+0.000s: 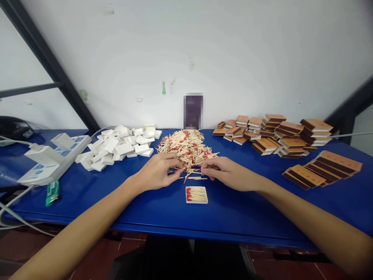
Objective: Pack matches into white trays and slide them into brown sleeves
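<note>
One big pile of matches (pixel 189 146), one little box (pixel 197 202) near. Left hand (pixel 160 171) and right hand (pixel 230 174) curl narrow by the pile; I can't tell if they hold any.

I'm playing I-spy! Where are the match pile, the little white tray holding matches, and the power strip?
Match pile (pixel 188 147), head view: its middle.
Little white tray (pixel 197 202), head view: its front rim.
Power strip (pixel 46 168), head view: its top face.

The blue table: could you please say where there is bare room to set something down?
Bare: between the filled tray and left forearm, between tray and right forearm, and between match heap and matchbox sleeves. White trays, heap and sleeves crowd the back.
</note>
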`<state>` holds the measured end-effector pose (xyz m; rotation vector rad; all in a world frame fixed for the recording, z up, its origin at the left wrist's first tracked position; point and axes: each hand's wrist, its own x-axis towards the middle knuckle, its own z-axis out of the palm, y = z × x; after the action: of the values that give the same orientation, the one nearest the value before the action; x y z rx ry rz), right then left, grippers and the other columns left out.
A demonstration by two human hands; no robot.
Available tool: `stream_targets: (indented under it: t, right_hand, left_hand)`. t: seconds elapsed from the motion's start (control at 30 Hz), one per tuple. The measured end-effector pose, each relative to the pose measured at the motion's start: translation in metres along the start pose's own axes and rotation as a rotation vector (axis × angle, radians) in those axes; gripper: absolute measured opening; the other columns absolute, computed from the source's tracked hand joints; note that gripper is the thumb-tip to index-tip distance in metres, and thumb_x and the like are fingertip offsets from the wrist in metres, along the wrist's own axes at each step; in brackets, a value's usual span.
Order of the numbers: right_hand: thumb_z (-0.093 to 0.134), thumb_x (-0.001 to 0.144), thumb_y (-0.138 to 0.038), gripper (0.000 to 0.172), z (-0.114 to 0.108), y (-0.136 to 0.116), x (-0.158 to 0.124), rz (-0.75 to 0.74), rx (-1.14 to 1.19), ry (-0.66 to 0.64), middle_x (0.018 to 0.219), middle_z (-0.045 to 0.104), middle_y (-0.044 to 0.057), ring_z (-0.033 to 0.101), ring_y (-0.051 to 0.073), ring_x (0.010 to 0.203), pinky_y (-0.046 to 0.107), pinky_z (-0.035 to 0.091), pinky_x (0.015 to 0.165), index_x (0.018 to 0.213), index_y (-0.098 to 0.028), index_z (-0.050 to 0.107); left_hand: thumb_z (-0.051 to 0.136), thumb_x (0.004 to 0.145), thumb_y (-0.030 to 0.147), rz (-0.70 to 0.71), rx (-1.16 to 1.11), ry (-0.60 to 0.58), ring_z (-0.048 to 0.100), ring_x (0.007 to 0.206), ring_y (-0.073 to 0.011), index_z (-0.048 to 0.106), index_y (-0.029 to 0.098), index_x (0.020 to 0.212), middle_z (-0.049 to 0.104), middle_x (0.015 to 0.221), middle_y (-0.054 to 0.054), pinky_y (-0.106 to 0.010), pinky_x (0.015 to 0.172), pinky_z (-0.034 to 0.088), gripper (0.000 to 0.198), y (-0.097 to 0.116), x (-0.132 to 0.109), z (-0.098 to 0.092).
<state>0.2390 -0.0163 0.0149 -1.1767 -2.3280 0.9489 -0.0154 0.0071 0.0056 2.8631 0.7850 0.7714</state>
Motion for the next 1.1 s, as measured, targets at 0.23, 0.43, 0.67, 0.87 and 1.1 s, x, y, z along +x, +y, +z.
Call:
stream_targets:
  t: [0.23, 0.43, 0.67, 0.87, 1.1]
  right_hand:
    - [0.043, 0.093, -0.027, 0.023, -0.001, -0.001, -0.002, -0.026, -0.063, 0.058, 0.067, 0.053, -0.003, 0.046, 0.012, 0.060, 0.025, 0.035, 0.058, 0.075, -0.019, 0.053]
    - [0.055, 0.085, -0.029, 0.014, 0.001, 0.003, -0.001, -0.005, -0.037, 0.175, 0.062, 0.055, -0.003, 0.048, 0.011, 0.054, 0.024, 0.037, 0.054, 0.075, -0.019, 0.059]
    - [0.067, 0.075, -0.027, 0.011, 0.002, 0.006, 0.002, 0.039, 0.290, 0.281, 0.069, 0.066, 0.001, 0.065, 0.016, 0.064, 0.027, 0.048, 0.059, 0.078, -0.018, 0.062]
    - [0.068, 0.079, -0.032, 0.014, 0.002, 0.009, 0.003, -0.046, 0.306, 0.412, 0.070, 0.070, 0.002, 0.066, 0.016, 0.065, 0.028, 0.051, 0.062, 0.081, -0.018, 0.065]
    - [0.064, 0.083, -0.029, 0.010, 0.006, 0.006, 0.001, -0.075, 0.213, 0.458, 0.071, 0.069, 0.002, 0.065, 0.015, 0.059, 0.027, 0.050, 0.057, 0.082, -0.018, 0.064]
  left_hand:
    - [0.057, 0.089, 0.024, 0.004, 0.039, -0.015, 0.046, 0.073, -0.0131, 0.071, 0.017, 0.081, 0.044, 0.084, -0.003, -0.026, 0.064, 0.040, 0.018, 0.001, -0.001, 0.000]
    - [0.057, 0.088, 0.024, -0.009, -0.025, 0.030, 0.045, 0.067, -0.0120, 0.071, 0.017, 0.078, 0.047, 0.077, -0.002, -0.026, 0.061, 0.037, 0.019, 0.002, -0.001, 0.001]
    - [0.054, 0.092, 0.026, 0.008, 0.043, -0.022, 0.051, 0.063, -0.0121, 0.070, 0.019, 0.083, 0.056, 0.061, 0.003, -0.031, 0.075, 0.037, 0.019, 0.004, 0.001, -0.002]
    - [0.051, 0.096, 0.026, 0.095, -0.067, -0.106, 0.059, 0.086, -0.0159, 0.068, 0.017, 0.092, 0.066, 0.089, -0.004, -0.028, 0.080, 0.043, 0.020, 0.004, 0.001, 0.002]
    - [0.053, 0.094, 0.023, 0.089, -0.109, -0.109, 0.061, 0.085, -0.0149, 0.067, 0.017, 0.091, 0.068, 0.089, -0.004, -0.029, 0.081, 0.047, 0.016, 0.005, 0.003, 0.001]
